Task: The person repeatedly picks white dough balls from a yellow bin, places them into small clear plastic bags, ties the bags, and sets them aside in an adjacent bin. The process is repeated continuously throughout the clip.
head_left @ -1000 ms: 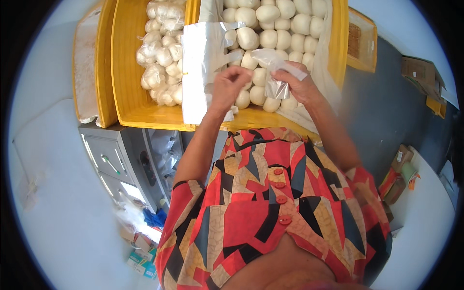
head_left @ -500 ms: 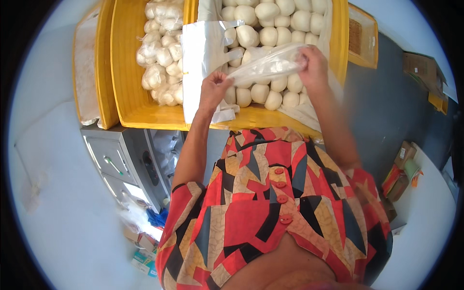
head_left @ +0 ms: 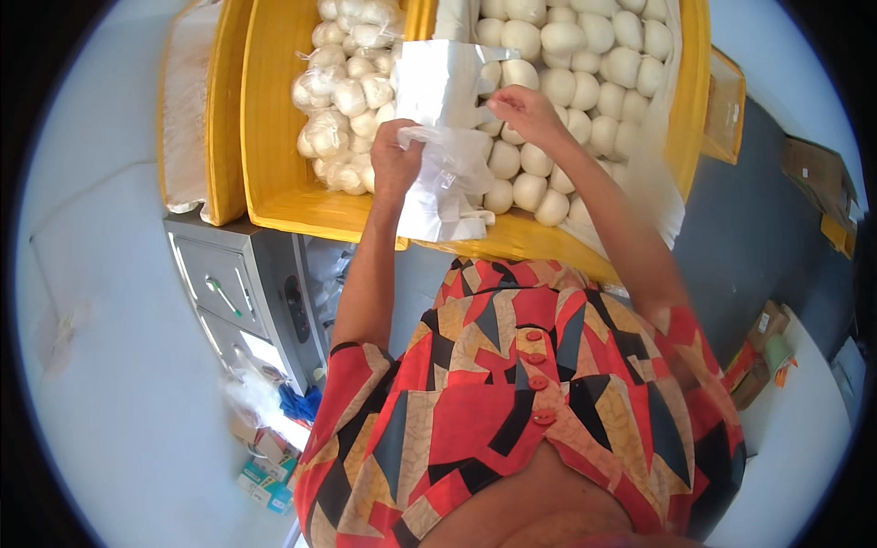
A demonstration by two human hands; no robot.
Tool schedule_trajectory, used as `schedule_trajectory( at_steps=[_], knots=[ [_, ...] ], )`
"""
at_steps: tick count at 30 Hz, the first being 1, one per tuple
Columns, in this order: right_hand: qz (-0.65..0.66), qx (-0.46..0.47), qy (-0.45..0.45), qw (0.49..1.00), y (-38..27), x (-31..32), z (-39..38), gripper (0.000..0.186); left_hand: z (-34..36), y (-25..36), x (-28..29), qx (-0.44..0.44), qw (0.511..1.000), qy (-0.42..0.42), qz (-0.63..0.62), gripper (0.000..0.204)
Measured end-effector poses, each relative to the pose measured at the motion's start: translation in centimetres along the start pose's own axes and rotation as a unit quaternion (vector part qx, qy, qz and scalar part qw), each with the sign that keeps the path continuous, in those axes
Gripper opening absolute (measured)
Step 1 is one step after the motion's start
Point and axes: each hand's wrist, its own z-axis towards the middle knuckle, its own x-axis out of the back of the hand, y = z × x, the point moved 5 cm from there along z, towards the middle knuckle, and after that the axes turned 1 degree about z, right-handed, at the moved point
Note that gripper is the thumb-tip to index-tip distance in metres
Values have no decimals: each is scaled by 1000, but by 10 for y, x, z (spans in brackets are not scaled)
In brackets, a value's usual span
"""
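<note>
My left hand (head_left: 396, 163) is closed on the gathered edge of a clear plastic bag (head_left: 457, 157), which hangs limp to the right over a stack of white plastic carrier bags (head_left: 438, 78). The stack lies across the rims between two yellow crates. Slightly higher and to the right, my right hand (head_left: 528, 114) is over the buns, near the stack's right edge. Its fingers are loosely bent, and I see nothing held in them. Below it, many plain white steamed buns (head_left: 530, 192) fill the cloth-lined right crate (head_left: 692, 91).
The left yellow crate (head_left: 274, 196) holds buns packed in clear bags (head_left: 347, 96). Another yellow crate (head_left: 224, 119) stands on edge at far left, above a grey metal cabinet (head_left: 215, 283). A smaller yellow crate (head_left: 726, 105) is beyond the right crate. Cardboard boxes (head_left: 818, 173) lie at the right.
The bag was stretched between both hands; my right hand has let go of its far end and moved left. The bag now droops from my left hand. The view has shifted slightly.
</note>
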Motion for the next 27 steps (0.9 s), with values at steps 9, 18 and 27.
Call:
schedule_trajectory(
  at_steps=[9,18,27],
  knots=[
    [283,-217,116,927,79,-44,33,49,31,15,-18,230,959,-109,-128,22],
    [-5,-40,174,984,14,-41,15,38,54,-2,-20,19,999,16,32,11],
    [117,-207,-122,964,-37,-78,-56,45,75,12,-3,-67,996,49,-36,16]
  ],
)
